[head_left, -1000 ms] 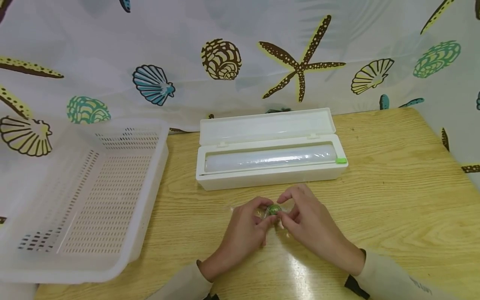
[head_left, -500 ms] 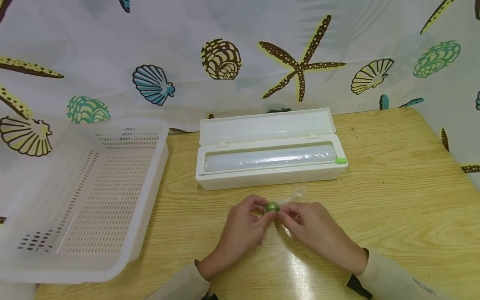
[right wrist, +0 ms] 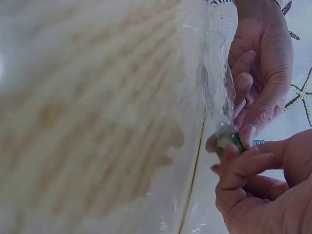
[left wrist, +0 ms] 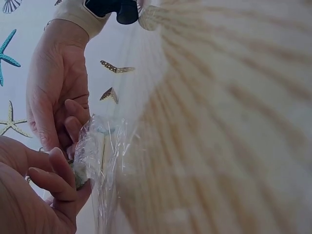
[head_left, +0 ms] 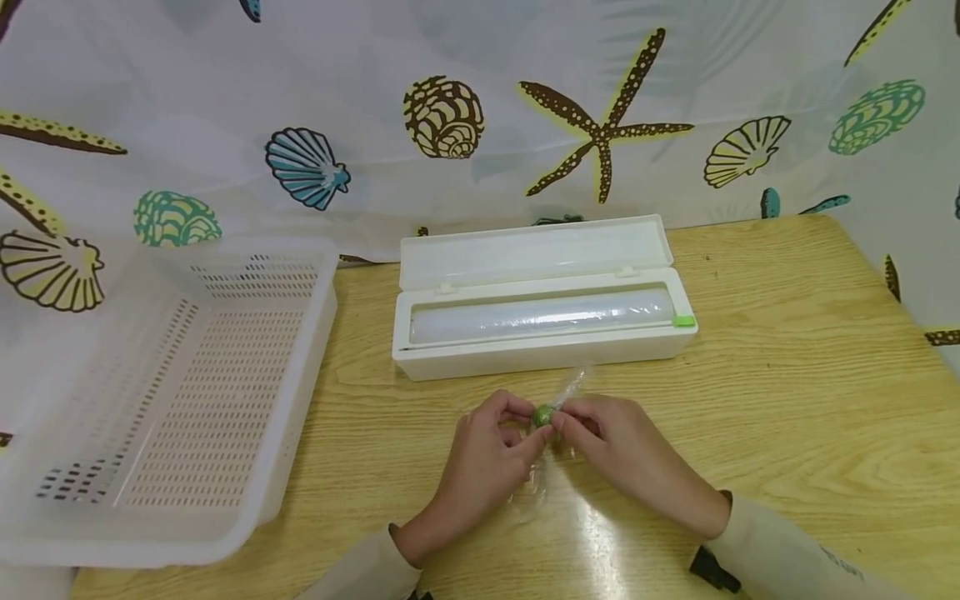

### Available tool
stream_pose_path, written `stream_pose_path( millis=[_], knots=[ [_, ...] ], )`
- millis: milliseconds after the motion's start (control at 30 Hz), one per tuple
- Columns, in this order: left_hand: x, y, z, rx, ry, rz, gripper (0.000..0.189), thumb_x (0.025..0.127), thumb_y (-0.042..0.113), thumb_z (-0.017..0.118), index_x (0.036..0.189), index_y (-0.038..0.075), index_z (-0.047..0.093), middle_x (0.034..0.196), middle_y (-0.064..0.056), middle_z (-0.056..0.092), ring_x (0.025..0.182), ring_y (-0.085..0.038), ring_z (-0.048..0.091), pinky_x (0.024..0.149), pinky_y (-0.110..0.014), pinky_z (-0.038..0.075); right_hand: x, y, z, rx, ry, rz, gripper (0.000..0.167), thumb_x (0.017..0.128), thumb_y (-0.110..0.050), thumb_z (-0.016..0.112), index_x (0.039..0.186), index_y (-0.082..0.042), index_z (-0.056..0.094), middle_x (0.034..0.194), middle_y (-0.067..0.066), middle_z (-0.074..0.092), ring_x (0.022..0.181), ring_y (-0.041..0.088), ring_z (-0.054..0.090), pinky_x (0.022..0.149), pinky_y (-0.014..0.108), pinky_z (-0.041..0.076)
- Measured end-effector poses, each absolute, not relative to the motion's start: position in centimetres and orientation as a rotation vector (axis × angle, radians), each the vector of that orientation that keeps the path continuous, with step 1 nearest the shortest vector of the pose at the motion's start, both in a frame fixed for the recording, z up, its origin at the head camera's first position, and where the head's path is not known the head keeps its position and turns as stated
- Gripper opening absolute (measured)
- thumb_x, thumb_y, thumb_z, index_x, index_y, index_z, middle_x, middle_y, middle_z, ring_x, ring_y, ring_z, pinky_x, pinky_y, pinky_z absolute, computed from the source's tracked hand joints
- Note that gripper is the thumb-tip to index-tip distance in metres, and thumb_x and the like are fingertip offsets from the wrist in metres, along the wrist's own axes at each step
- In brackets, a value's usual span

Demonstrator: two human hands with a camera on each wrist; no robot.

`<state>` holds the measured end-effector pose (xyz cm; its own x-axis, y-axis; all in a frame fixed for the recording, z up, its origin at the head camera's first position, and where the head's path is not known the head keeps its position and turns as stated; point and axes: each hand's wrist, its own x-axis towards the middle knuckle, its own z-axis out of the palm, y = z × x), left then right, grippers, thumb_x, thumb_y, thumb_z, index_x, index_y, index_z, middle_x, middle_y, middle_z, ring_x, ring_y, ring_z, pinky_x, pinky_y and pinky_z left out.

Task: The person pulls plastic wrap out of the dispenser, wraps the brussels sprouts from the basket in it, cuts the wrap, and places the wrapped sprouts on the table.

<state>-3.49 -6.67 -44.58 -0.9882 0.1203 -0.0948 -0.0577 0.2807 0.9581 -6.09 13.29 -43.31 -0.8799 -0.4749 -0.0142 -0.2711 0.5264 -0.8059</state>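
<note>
A small round green fruit, lime-like [head_left: 543,415], is wrapped in clear cling film [head_left: 573,385] in front of the long white box. My left hand [head_left: 487,446] grips the fruit between fingers and thumb from the left. From the other side my right hand [head_left: 622,437] pinches the film close against the fruit. A twisted tail of film sticks out toward the box, and more loose film hangs down in front. In the left wrist view, crinkled film [left wrist: 102,161] trails beside the fruit [left wrist: 79,175]; the fingers partly cover the fruit [right wrist: 229,140] in the right wrist view.
A white cling film box [head_left: 540,364] stands behind the hands with its lid [head_left: 532,254] raised and a roll of film [head_left: 540,317] inside. To the left is a white perforated basket [head_left: 273,450]. The wooden table [head_left: 795,400] meets a seashell-patterned cloth [head_left: 510,50] behind.
My right hand has lowered onto the film beside the fruit and pinches it. The film now stands out in a narrow twisted tail. My left hand keeps its grip nearly in place.
</note>
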Motion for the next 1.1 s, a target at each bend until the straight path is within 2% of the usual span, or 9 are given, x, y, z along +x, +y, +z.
stream_pose_path(
  millis=[67, 167, 267, 333, 467, 633, 767, 967, 1100],
  knots=[
    [-3.5, -6.7, -44.6, 0.065, 2.376, 1.823, 0.021, 0.097, 0.0, 0.082, 0.112, -0.003, 0.068, 0.102, -0.01, 0.077, 0.054, -0.012, 0.062, 0.046, -0.019, 0.044, -6.1, 13.2, -43.4, -0.633, 2.53, -1.314, 0.016, 0.111, -0.019, 0.067, 0.105, -0.014, 0.081, 0.07, -0.008, 0.051, 0.062, 0.009, 0.046, 0.055, 0.025, 0.04],
    [-3.4, -6.7, -44.6, 0.088, 2.38, 1.848, 0.021, 0.096, -0.003, 0.082, 0.114, -0.003, 0.069, 0.091, -0.011, 0.077, 0.057, -0.017, 0.067, 0.049, -0.019, 0.048, -6.1, 13.1, -43.4, -0.613, 2.525, -1.353, 0.014, 0.111, -0.022, 0.068, 0.108, -0.016, 0.081, 0.071, -0.007, 0.05, 0.063, 0.01, 0.046, 0.055, 0.025, 0.039],
    [-3.4, -6.8, -44.6, 0.106, 2.381, 1.879, 0.023, 0.096, -0.004, 0.082, 0.116, -0.003, 0.072, 0.076, -0.01, 0.075, 0.06, -0.025, 0.07, 0.05, -0.019, 0.05, -6.0, 13.1, -43.5, -0.568, 2.493, -1.398, 0.02, 0.11, -0.024, 0.07, 0.121, -0.013, 0.082, 0.072, -0.006, 0.052, 0.064, 0.011, 0.047, 0.055, 0.025, 0.04],
    [-3.3, -6.8, -44.6, 0.115, 2.357, 1.918, 0.023, 0.096, -0.005, 0.081, 0.117, -0.004, 0.072, 0.074, -0.012, 0.074, 0.063, -0.029, 0.073, 0.054, -0.021, 0.055, -6.0, 13.0, -43.6, -0.537, 2.465, -1.424, 0.026, 0.109, -0.024, 0.07, 0.131, -0.013, 0.08, 0.072, -0.005, 0.053, 0.064, 0.011, 0.048, 0.055, 0.024, 0.04],
    [-3.3, -6.8, -44.6, 0.112, 2.26, 2.019, 0.026, 0.096, -0.011, 0.078, 0.12, -0.01, 0.068, 0.097, -0.021, 0.078, 0.08, -0.035, 0.08, 0.07, -0.03, 0.065, -6.0, 13.0, -43.7, -0.48, 2.407, -1.473, 0.033, 0.108, -0.023, 0.072, 0.139, -0.012, 0.076, 0.076, -0.001, 0.06, 0.066, 0.013, 0.05, 0.056, 0.024, 0.042],
    [-3.2, -6.6, -44.7, 0.051, 2.188, 2.085, 0.029, 0.095, -0.011, 0.078, 0.121, -0.011, 0.064, 0.119, -0.025, 0.073, 0.094, -0.036, 0.08, 0.081, -0.032, 0.065, -6.0, 13.0, -43.8, -0.441, 2.359, -1.541, 0.032, 0.107, -0.024, 0.074, 0.136, -0.012, 0.077, 0.084, 0.003, 0.069, 0.072, 0.017, 0.057, 0.059, 0.024, 0.046],
    [-3.1, -6.5, -44.8, 0.018, 2.127, 2.139, 0.033, 0.096, -0.009, 0.078, 0.123, -0.01, 0.059, 0.126, -0.024, 0.068, 0.097, -0.035, 0.078, 0.083, -0.031, 0.065, -6.1, 13.0, -44.1, -0.432, 2.283, -1.633, 0.03, 0.106, -0.019, 0.075, 0.134, -0.007, 0.077, 0.086, 0.006, 0.072, 0.071, 0.018, 0.061, 0.059, 0.022, 0.047],
    [-3.1, -6.5, -45.0, 0.045, 2.083, 2.202, 0.037, 0.098, -0.008, 0.076, 0.128, -0.008, 0.055, 0.133, -0.022, 0.064, 0.103, -0.028, 0.075, 0.086, -0.03, 0.064, -6.2, 13.1, -44.5, -0.442, 2.224, -1.73, 0.026, 0.106, -0.013, 0.074, 0.13, -0.004, 0.078, 0.085, 0.013, 0.069, 0.066, 0.016, 0.057, 0.056, 0.022, 0.047],
    [-3.2, -6.5, -45.0, 0.078, 2.097, 2.221, 0.034, 0.099, -0.009, 0.076, 0.13, -0.009, 0.062, 0.128, -0.022, 0.068, 0.105, -0.029, 0.075, 0.089, -0.034, 0.064, -6.1, 13.1, -44.5, -0.409, 2.201, -1.764, 0.029, 0.106, -0.014, 0.075, 0.132, -0.004, 0.077, 0.09, 0.015, 0.071, 0.071, 0.019, 0.061, 0.059, 0.023, 0.05]
  ],
)
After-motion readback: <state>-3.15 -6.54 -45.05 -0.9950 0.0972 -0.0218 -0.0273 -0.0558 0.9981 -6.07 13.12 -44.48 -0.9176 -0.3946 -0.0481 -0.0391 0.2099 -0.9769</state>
